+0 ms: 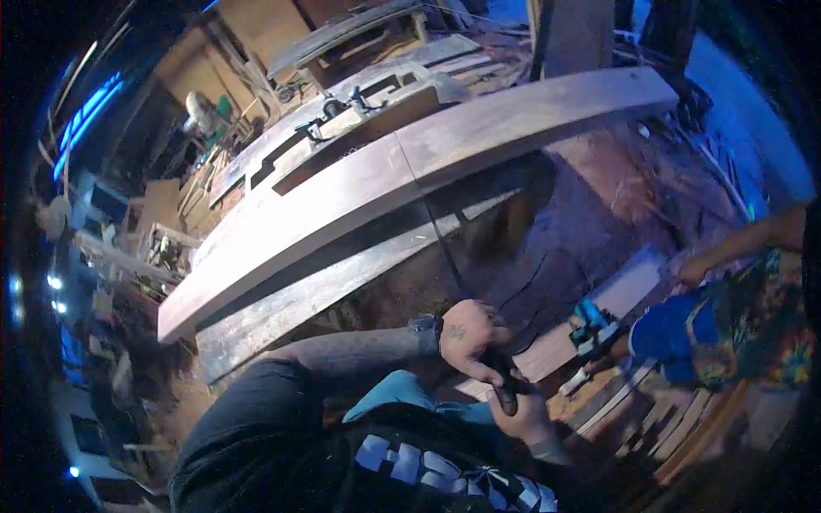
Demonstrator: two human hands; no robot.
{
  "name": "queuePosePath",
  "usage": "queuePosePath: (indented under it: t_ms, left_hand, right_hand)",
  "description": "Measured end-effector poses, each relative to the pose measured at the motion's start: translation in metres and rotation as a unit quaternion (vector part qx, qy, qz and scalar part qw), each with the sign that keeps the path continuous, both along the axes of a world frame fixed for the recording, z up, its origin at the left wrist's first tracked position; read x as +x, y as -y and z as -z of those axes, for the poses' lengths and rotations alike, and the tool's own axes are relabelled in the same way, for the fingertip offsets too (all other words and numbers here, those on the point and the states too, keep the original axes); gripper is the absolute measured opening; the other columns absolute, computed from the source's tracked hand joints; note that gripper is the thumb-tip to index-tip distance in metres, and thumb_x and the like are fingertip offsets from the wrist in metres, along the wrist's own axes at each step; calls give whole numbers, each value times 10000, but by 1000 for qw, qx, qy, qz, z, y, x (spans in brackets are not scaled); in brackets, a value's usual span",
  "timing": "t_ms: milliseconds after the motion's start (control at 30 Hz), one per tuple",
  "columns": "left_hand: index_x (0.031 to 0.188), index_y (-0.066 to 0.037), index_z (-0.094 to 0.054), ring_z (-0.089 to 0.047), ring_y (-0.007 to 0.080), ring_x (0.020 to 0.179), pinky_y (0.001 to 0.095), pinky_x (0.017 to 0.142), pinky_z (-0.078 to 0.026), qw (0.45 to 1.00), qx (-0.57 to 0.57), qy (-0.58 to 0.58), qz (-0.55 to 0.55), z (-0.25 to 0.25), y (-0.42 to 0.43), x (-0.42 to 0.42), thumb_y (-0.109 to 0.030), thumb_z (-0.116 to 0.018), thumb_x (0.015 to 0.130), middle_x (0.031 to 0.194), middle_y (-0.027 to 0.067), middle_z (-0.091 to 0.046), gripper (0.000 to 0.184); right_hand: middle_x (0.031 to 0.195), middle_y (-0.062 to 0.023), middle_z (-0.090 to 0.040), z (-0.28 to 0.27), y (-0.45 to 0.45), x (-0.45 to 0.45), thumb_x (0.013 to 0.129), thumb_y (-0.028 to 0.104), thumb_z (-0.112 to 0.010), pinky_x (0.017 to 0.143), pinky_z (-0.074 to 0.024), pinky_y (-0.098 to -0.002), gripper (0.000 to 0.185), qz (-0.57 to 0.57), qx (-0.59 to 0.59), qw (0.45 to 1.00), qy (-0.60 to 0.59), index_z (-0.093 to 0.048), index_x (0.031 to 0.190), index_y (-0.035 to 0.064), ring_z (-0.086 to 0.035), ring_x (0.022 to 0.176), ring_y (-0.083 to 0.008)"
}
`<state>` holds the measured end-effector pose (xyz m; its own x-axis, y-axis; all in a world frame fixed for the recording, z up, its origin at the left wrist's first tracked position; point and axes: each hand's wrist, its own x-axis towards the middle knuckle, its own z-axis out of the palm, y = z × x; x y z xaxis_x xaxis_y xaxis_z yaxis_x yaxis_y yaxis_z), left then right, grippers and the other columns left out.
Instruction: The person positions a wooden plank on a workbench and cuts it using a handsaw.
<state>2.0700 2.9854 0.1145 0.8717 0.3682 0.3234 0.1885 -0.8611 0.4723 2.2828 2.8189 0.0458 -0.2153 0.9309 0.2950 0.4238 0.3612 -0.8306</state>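
My left hand (470, 338), with a dark band at the wrist, is closed around the upper part of a dark handle-like object (507, 395). Just below it, my right hand (523, 417) is closed on the same object. Ahead, a long thick wooden beam (342, 197) runs diagonally over a worn board (299, 303). A thin dark line crosses the beam and continues down toward my hands; whether it is a cord or a blade is unclear.
At right, a co-worker's hand (691, 272) is near a plank (633, 286) bearing a teal power tool (592, 327). Clamps (333, 107) stand behind the beam. Wood strips (684, 423) lie at lower right, and a bench (351, 38) stands farther back.
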Motion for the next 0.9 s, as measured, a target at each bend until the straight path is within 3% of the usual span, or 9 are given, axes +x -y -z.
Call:
queuePosePath:
  t_ms: [167,233,300,433,567,733,800,867,900]
  left_hand:
    - [766,-86,-732,-672,386,681,474,605,-514,967,-156,-131,-154,-2,-87,-47,-662,-778,759,695,179,-660,578]
    - [763,-81,-725,-665,396,675,483,598,-506,984,-20,-95,-151,2,-93,-47,-669,-763,771,685,186,-651,589]
    - [786,-71,-728,-662,398,670,489,594,-500,988,-104,-69,-95,-14,-62,-35,-684,-746,777,682,190,-646,614]
    - [751,-61,-716,-657,391,654,488,577,-486,997,-15,26,-75,-31,-30,-34,-690,-740,778,670,194,-639,630]
    - [768,-45,-713,-633,409,641,505,579,-475,983,-71,-87,-146,-6,-93,-66,-639,-797,758,667,202,-622,600]
    - [735,-47,-699,-639,406,606,486,553,-475,994,-28,49,-94,-17,-41,-47,-713,-713,804,616,198,-593,669]
    - [745,-42,-712,-636,404,599,485,547,-474,994,-27,87,-63,-44,-18,-43,-740,-679,819,613,202,-588,703]
    - [738,-37,-713,-642,403,608,482,549,-481,992,-78,-10,-97,2,-62,-54,-739,-672,822,617,207,-594,709]
    - [730,-37,-713,-642,405,608,482,551,-485,989,-82,-32,-115,8,-82,-59,-741,-668,823,616,210,-596,711]
  right_hand:
    - [858,-254,-680,58,-115,-73,850,279,-804,675,-529,-509,345,67,-99,993,14,-632,980,9,-683,820,-466]
    - [817,-239,-682,22,-106,-72,849,293,-803,673,-533,-509,352,84,-109,990,9,-639,988,15,-685,799,-466]
    - [823,-224,-700,-21,-80,-52,849,301,-803,685,-549,-499,328,43,-118,992,31,-657,978,37,-700,786,-444]
    - [874,-204,-713,-45,-33,-36,851,279,-812,687,-549,-494,310,-13,-6,1000,-22,-657,1000,56,-704,761,-414]
    - [845,-186,-672,12,-112,-88,859,277,-780,681,-502,-482,293,55,-111,992,22,-630,923,34,-640,746,-410]
    - [812,-139,-666,-54,-62,-52,852,261,-798,693,-518,-442,281,3,-146,988,50,-653,937,36,-677,747,-310]
    - [792,-117,-650,-31,-47,-46,849,260,-805,687,-514,-424,276,17,-79,996,28,-660,931,39,-679,751,-276]
    - [795,-116,-646,-19,-71,-61,850,264,-804,681,-511,-415,278,6,-45,999,3,-668,964,50,-675,750,-267]
    - [818,-134,-666,-8,-92,-78,851,268,-798,692,-510,-428,284,66,-131,989,21,-660,969,49,-677,766,-289]
